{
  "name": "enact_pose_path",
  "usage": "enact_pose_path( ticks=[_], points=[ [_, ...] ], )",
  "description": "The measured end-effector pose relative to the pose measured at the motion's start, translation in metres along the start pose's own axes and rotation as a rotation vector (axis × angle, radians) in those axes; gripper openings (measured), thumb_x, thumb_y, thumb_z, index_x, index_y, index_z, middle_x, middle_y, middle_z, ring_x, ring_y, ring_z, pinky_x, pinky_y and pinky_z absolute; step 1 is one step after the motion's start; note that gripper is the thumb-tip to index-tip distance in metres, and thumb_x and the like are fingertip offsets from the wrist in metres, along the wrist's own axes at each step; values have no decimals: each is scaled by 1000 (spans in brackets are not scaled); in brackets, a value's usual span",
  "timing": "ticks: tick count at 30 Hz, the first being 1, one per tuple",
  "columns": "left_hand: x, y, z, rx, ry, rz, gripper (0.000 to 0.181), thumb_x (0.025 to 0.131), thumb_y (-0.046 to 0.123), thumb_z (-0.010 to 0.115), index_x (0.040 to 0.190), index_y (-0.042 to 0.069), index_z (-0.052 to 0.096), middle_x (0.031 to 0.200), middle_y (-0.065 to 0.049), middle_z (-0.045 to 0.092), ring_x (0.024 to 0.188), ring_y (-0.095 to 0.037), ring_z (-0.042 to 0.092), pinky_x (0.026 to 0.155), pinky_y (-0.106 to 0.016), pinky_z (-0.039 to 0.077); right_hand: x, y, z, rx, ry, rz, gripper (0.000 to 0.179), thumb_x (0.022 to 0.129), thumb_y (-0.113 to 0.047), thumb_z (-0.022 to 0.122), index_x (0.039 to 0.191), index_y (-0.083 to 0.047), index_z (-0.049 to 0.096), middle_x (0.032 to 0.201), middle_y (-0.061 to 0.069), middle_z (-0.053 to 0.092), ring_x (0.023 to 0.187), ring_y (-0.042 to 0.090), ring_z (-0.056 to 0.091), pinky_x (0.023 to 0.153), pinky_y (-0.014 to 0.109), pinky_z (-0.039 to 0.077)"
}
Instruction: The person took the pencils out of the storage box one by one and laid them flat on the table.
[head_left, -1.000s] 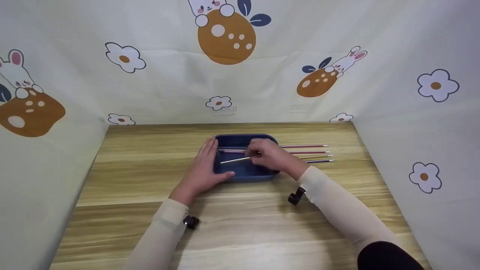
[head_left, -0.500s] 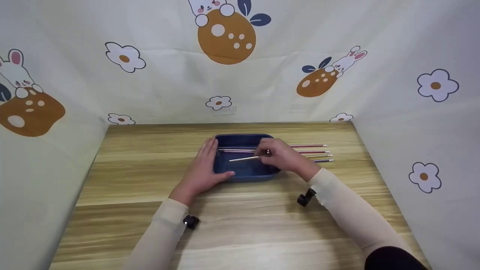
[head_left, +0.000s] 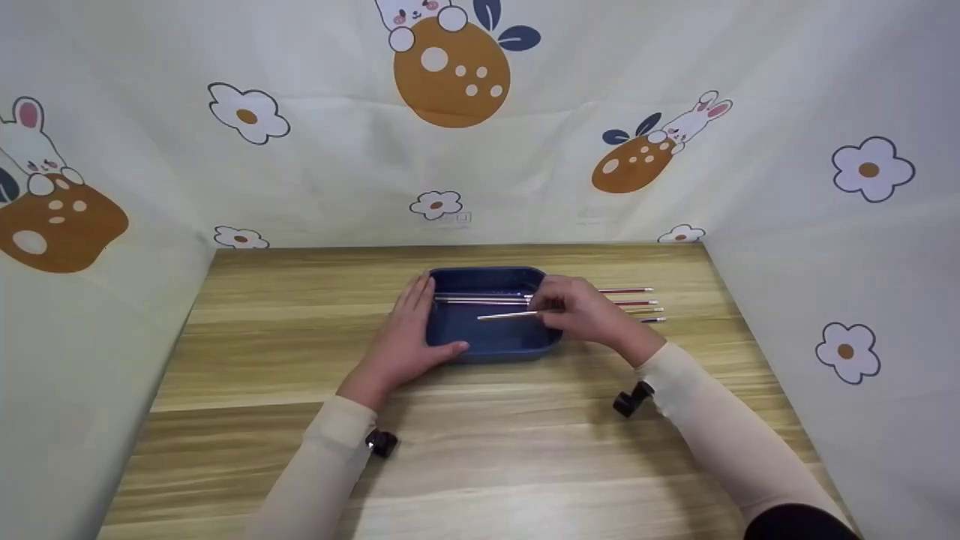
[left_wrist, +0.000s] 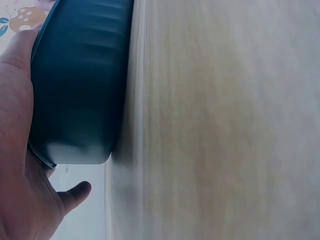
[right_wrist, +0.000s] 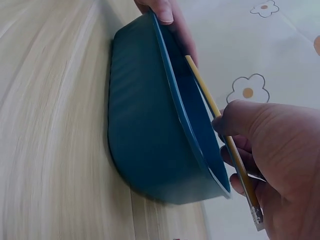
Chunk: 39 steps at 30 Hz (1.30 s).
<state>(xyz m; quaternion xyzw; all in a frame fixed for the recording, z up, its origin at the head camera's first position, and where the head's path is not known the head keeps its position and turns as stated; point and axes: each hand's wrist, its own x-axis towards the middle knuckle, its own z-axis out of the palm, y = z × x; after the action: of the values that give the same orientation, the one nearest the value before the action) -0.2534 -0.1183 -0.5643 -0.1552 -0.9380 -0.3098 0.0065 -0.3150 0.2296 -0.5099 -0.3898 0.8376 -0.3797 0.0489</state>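
Note:
A dark blue oblong tray (head_left: 491,354) stands on the wooden table. My left hand (head_left: 401,326) rests against its left end with fingers straight and spread; the thumb touches the near rim. The right hand (head_left: 581,309) pinches a yellow pencil (right_wrist: 212,105) between thumb and fingers, above the tray's right part. This pencil's eraser end (right_wrist: 256,216) sticks out past the palm, and its other end points left over the tray. Inside, pencils (head_left: 480,301) lie side by side toward the back; their right ends are partly hidden by my right hand.
Several pencils (head_left: 636,303) with white eraser ends lie roughly parallel on the table, right of the tray, partly behind my right hand. A printed cloth (head_left: 337,172) surrounds the wooden table (head_left: 480,450) at the back and both sides.
My right hand has moved to the right with the yellow pencil, whose left tip has shifted right over the tray. The left hand and the tray have stayed in place.

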Motion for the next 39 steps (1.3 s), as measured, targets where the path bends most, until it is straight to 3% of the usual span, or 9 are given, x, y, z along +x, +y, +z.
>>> enact_pose_path(
  ticks=[14,27,35,39],
  points=[
    [1,-3,1,-2,1,1,132,88,76,79,178,5,13,186,-8,7,171,-28,2,134,-58,19,-24,3,-17,17,46,21,20,94,6,77,103,-10,84,97,5,74,87,19,64,73,29,51],
    [0,0,0,-12,3,1,131,88,74,80,178,5,14,186,-8,7,171,-28,2,135,-57,18,-42,8,-36,58,32,137,28,93,12,76,105,-12,86,98,3,76,87,19,62,73,29,50],
    [0,0,0,-13,2,1,131,88,74,81,177,5,14,186,-9,8,171,-30,3,135,-56,19,-55,10,-49,44,11,191,19,97,4,76,107,-9,85,101,13,76,89,19,66,73,27,51],
    [0,0,0,-15,4,5,130,88,72,82,177,4,15,186,-10,10,171,-30,4,135,-55,19,-62,13,-53,38,20,195,17,98,5,76,108,-6,85,101,10,76,87,19,65,73,26,51]
  ],
)
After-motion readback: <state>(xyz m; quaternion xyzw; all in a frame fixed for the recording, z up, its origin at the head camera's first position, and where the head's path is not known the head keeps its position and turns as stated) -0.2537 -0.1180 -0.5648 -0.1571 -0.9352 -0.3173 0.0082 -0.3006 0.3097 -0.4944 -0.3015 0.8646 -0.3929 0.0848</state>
